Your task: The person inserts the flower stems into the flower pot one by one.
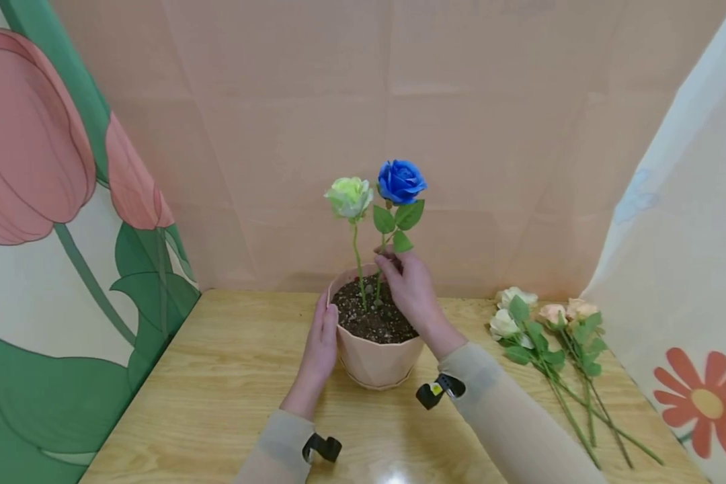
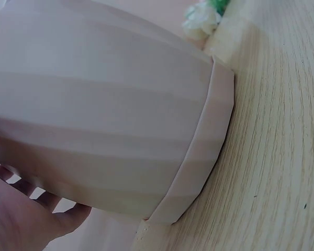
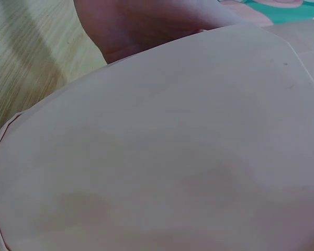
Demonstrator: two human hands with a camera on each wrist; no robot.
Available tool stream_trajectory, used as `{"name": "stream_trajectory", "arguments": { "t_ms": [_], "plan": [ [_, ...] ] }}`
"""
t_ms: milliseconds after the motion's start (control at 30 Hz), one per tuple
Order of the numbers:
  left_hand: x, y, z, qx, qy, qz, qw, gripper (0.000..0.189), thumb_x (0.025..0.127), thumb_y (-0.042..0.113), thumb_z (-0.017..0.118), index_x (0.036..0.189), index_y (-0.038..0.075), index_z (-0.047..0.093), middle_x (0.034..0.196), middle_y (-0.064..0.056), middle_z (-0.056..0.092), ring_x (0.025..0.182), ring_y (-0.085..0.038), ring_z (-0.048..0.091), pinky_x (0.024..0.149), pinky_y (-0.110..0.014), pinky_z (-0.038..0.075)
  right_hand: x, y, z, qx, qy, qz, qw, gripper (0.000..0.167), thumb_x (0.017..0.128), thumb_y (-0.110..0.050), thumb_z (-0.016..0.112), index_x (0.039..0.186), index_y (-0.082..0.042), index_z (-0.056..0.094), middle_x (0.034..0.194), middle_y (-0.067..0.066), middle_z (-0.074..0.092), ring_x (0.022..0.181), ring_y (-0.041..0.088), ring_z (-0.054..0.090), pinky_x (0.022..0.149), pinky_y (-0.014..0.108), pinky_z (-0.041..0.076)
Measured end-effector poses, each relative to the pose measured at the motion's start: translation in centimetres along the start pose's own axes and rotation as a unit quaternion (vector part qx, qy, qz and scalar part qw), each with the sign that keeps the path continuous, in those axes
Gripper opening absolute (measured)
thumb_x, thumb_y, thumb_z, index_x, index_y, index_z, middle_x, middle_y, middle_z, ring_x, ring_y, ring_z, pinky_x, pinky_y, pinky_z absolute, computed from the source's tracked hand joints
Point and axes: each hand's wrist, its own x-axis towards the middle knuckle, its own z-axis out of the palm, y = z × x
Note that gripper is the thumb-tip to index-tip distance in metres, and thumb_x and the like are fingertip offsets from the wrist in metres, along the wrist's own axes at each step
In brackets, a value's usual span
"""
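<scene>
Pot (image 1: 378,366) with soil (image 1: 378,328), roses (image 1: 402,181)

Blue rose (image 1: 402,181), pale-green rose (image 1: 349,196): stem ends hidden in soil (image 1: 378,327). Flowerpot (image 1: 378,361) cut off in both wrist views.

Hangings (image 1: 42,154) (some flowered) walling a table (image 1: 230,376) suggest a staged booth.

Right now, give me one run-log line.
left hand: against pot | right hand: pinching blue rose by stem | pale-green rose: standing in soil | loose flowers: on table
</scene>
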Motion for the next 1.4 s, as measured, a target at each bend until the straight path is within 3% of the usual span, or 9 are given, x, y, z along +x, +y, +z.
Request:
{"name": "stream_trajectory", "arguments": {
  "t_ms": [167,533,633,833,1033,1233,1400],
  "plan": [
    [0.01,-0.17,0.11,0.001,-0.002,0.009,1.0000,0.058,0.122,0.043,0.032,0.177,0.027,0.026,0.180,-0.008,0.030,0.162,-0.039,0.030,0.130,-0.065,0.024,-0.03,0.17,-0.21,0.007,0.016,0.011,0.9998,0.021,0.115,-0.016,0.063,0.127,-0.003,0.075,0.097,0.024,0.071,0.084,0.036,0.068,0.067,0.032,0.054],
    [-0.11,-0.20,0.15,-0.001,-0.003,0.013,0.9999,0.057,0.122,0.041,0.031,0.177,0.027,0.026,0.179,-0.009,0.031,0.162,-0.039,0.031,0.130,-0.064,0.025,-0.17,0.15,-0.18,-0.019,0.018,0.006,0.9996,0.017,0.113,-0.015,0.066,0.122,-0.005,0.076,0.093,0.017,0.073,0.079,0.025,0.065,0.065,0.032,0.053],
    [-0.11,-0.32,0.14,-0.004,-0.001,0.016,0.9999,0.056,0.122,0.041,0.031,0.176,0.027,0.028,0.179,-0.008,0.032,0.162,-0.038,0.031,0.130,-0.063,0.024,-0.28,0.04,-0.10,-0.009,0.026,0.013,0.9995,0.017,0.113,-0.017,0.066,0.120,-0.004,0.075,0.094,0.019,0.073,0.080,0.027,0.066,0.064,0.031,0.052],
    [-0.20,-0.45,0.00,-0.003,0.005,0.015,0.9999,0.056,0.122,0.041,0.029,0.177,0.028,0.027,0.179,-0.009,0.032,0.162,-0.040,0.031,0.129,-0.067,0.023,-0.52,-0.19,-0.10,0.029,0.080,-0.008,0.9963,0.019,0.114,-0.017,0.065,0.123,-0.002,0.071,0.097,0.019,0.071,0.085,0.038,0.068,0.063,0.025,0.051],
    [-0.24,-0.35,-0.04,-0.002,0.004,0.004,1.0000,0.057,0.122,0.045,0.028,0.177,0.032,0.026,0.180,-0.007,0.029,0.162,-0.041,0.030,0.129,-0.069,0.022,-0.58,-0.48,-0.39,0.033,0.144,-0.042,0.9882,0.019,0.114,-0.015,0.065,0.124,0.000,0.071,0.100,0.014,0.071,0.087,0.031,0.072,0.067,0.021,0.059],
    [-0.16,-0.23,-0.02,0.000,0.001,0.007,1.0000,0.057,0.122,0.043,0.029,0.177,0.029,0.024,0.180,-0.009,0.029,0.163,-0.041,0.029,0.130,-0.067,0.022,-0.28,-0.48,-0.45,-0.013,0.117,-0.067,0.9908,0.016,0.113,-0.012,0.066,0.120,0.001,0.074,0.093,0.012,0.073,0.081,0.024,0.071,0.066,0.025,0.055],
    [-0.19,-0.20,-0.02,0.000,-0.001,0.006,1.0000,0.057,0.122,0.041,0.028,0.178,0.027,0.023,0.180,-0.010,0.028,0.163,-0.041,0.029,0.130,-0.067,0.022,0.07,-0.33,-0.43,-0.008,0.081,-0.074,0.9939,0.018,0.114,-0.014,0.063,0.111,0.000,0.074,0.088,0.011,0.072,0.078,0.027,0.069,0.064,0.029,0.052]
  ]
}}
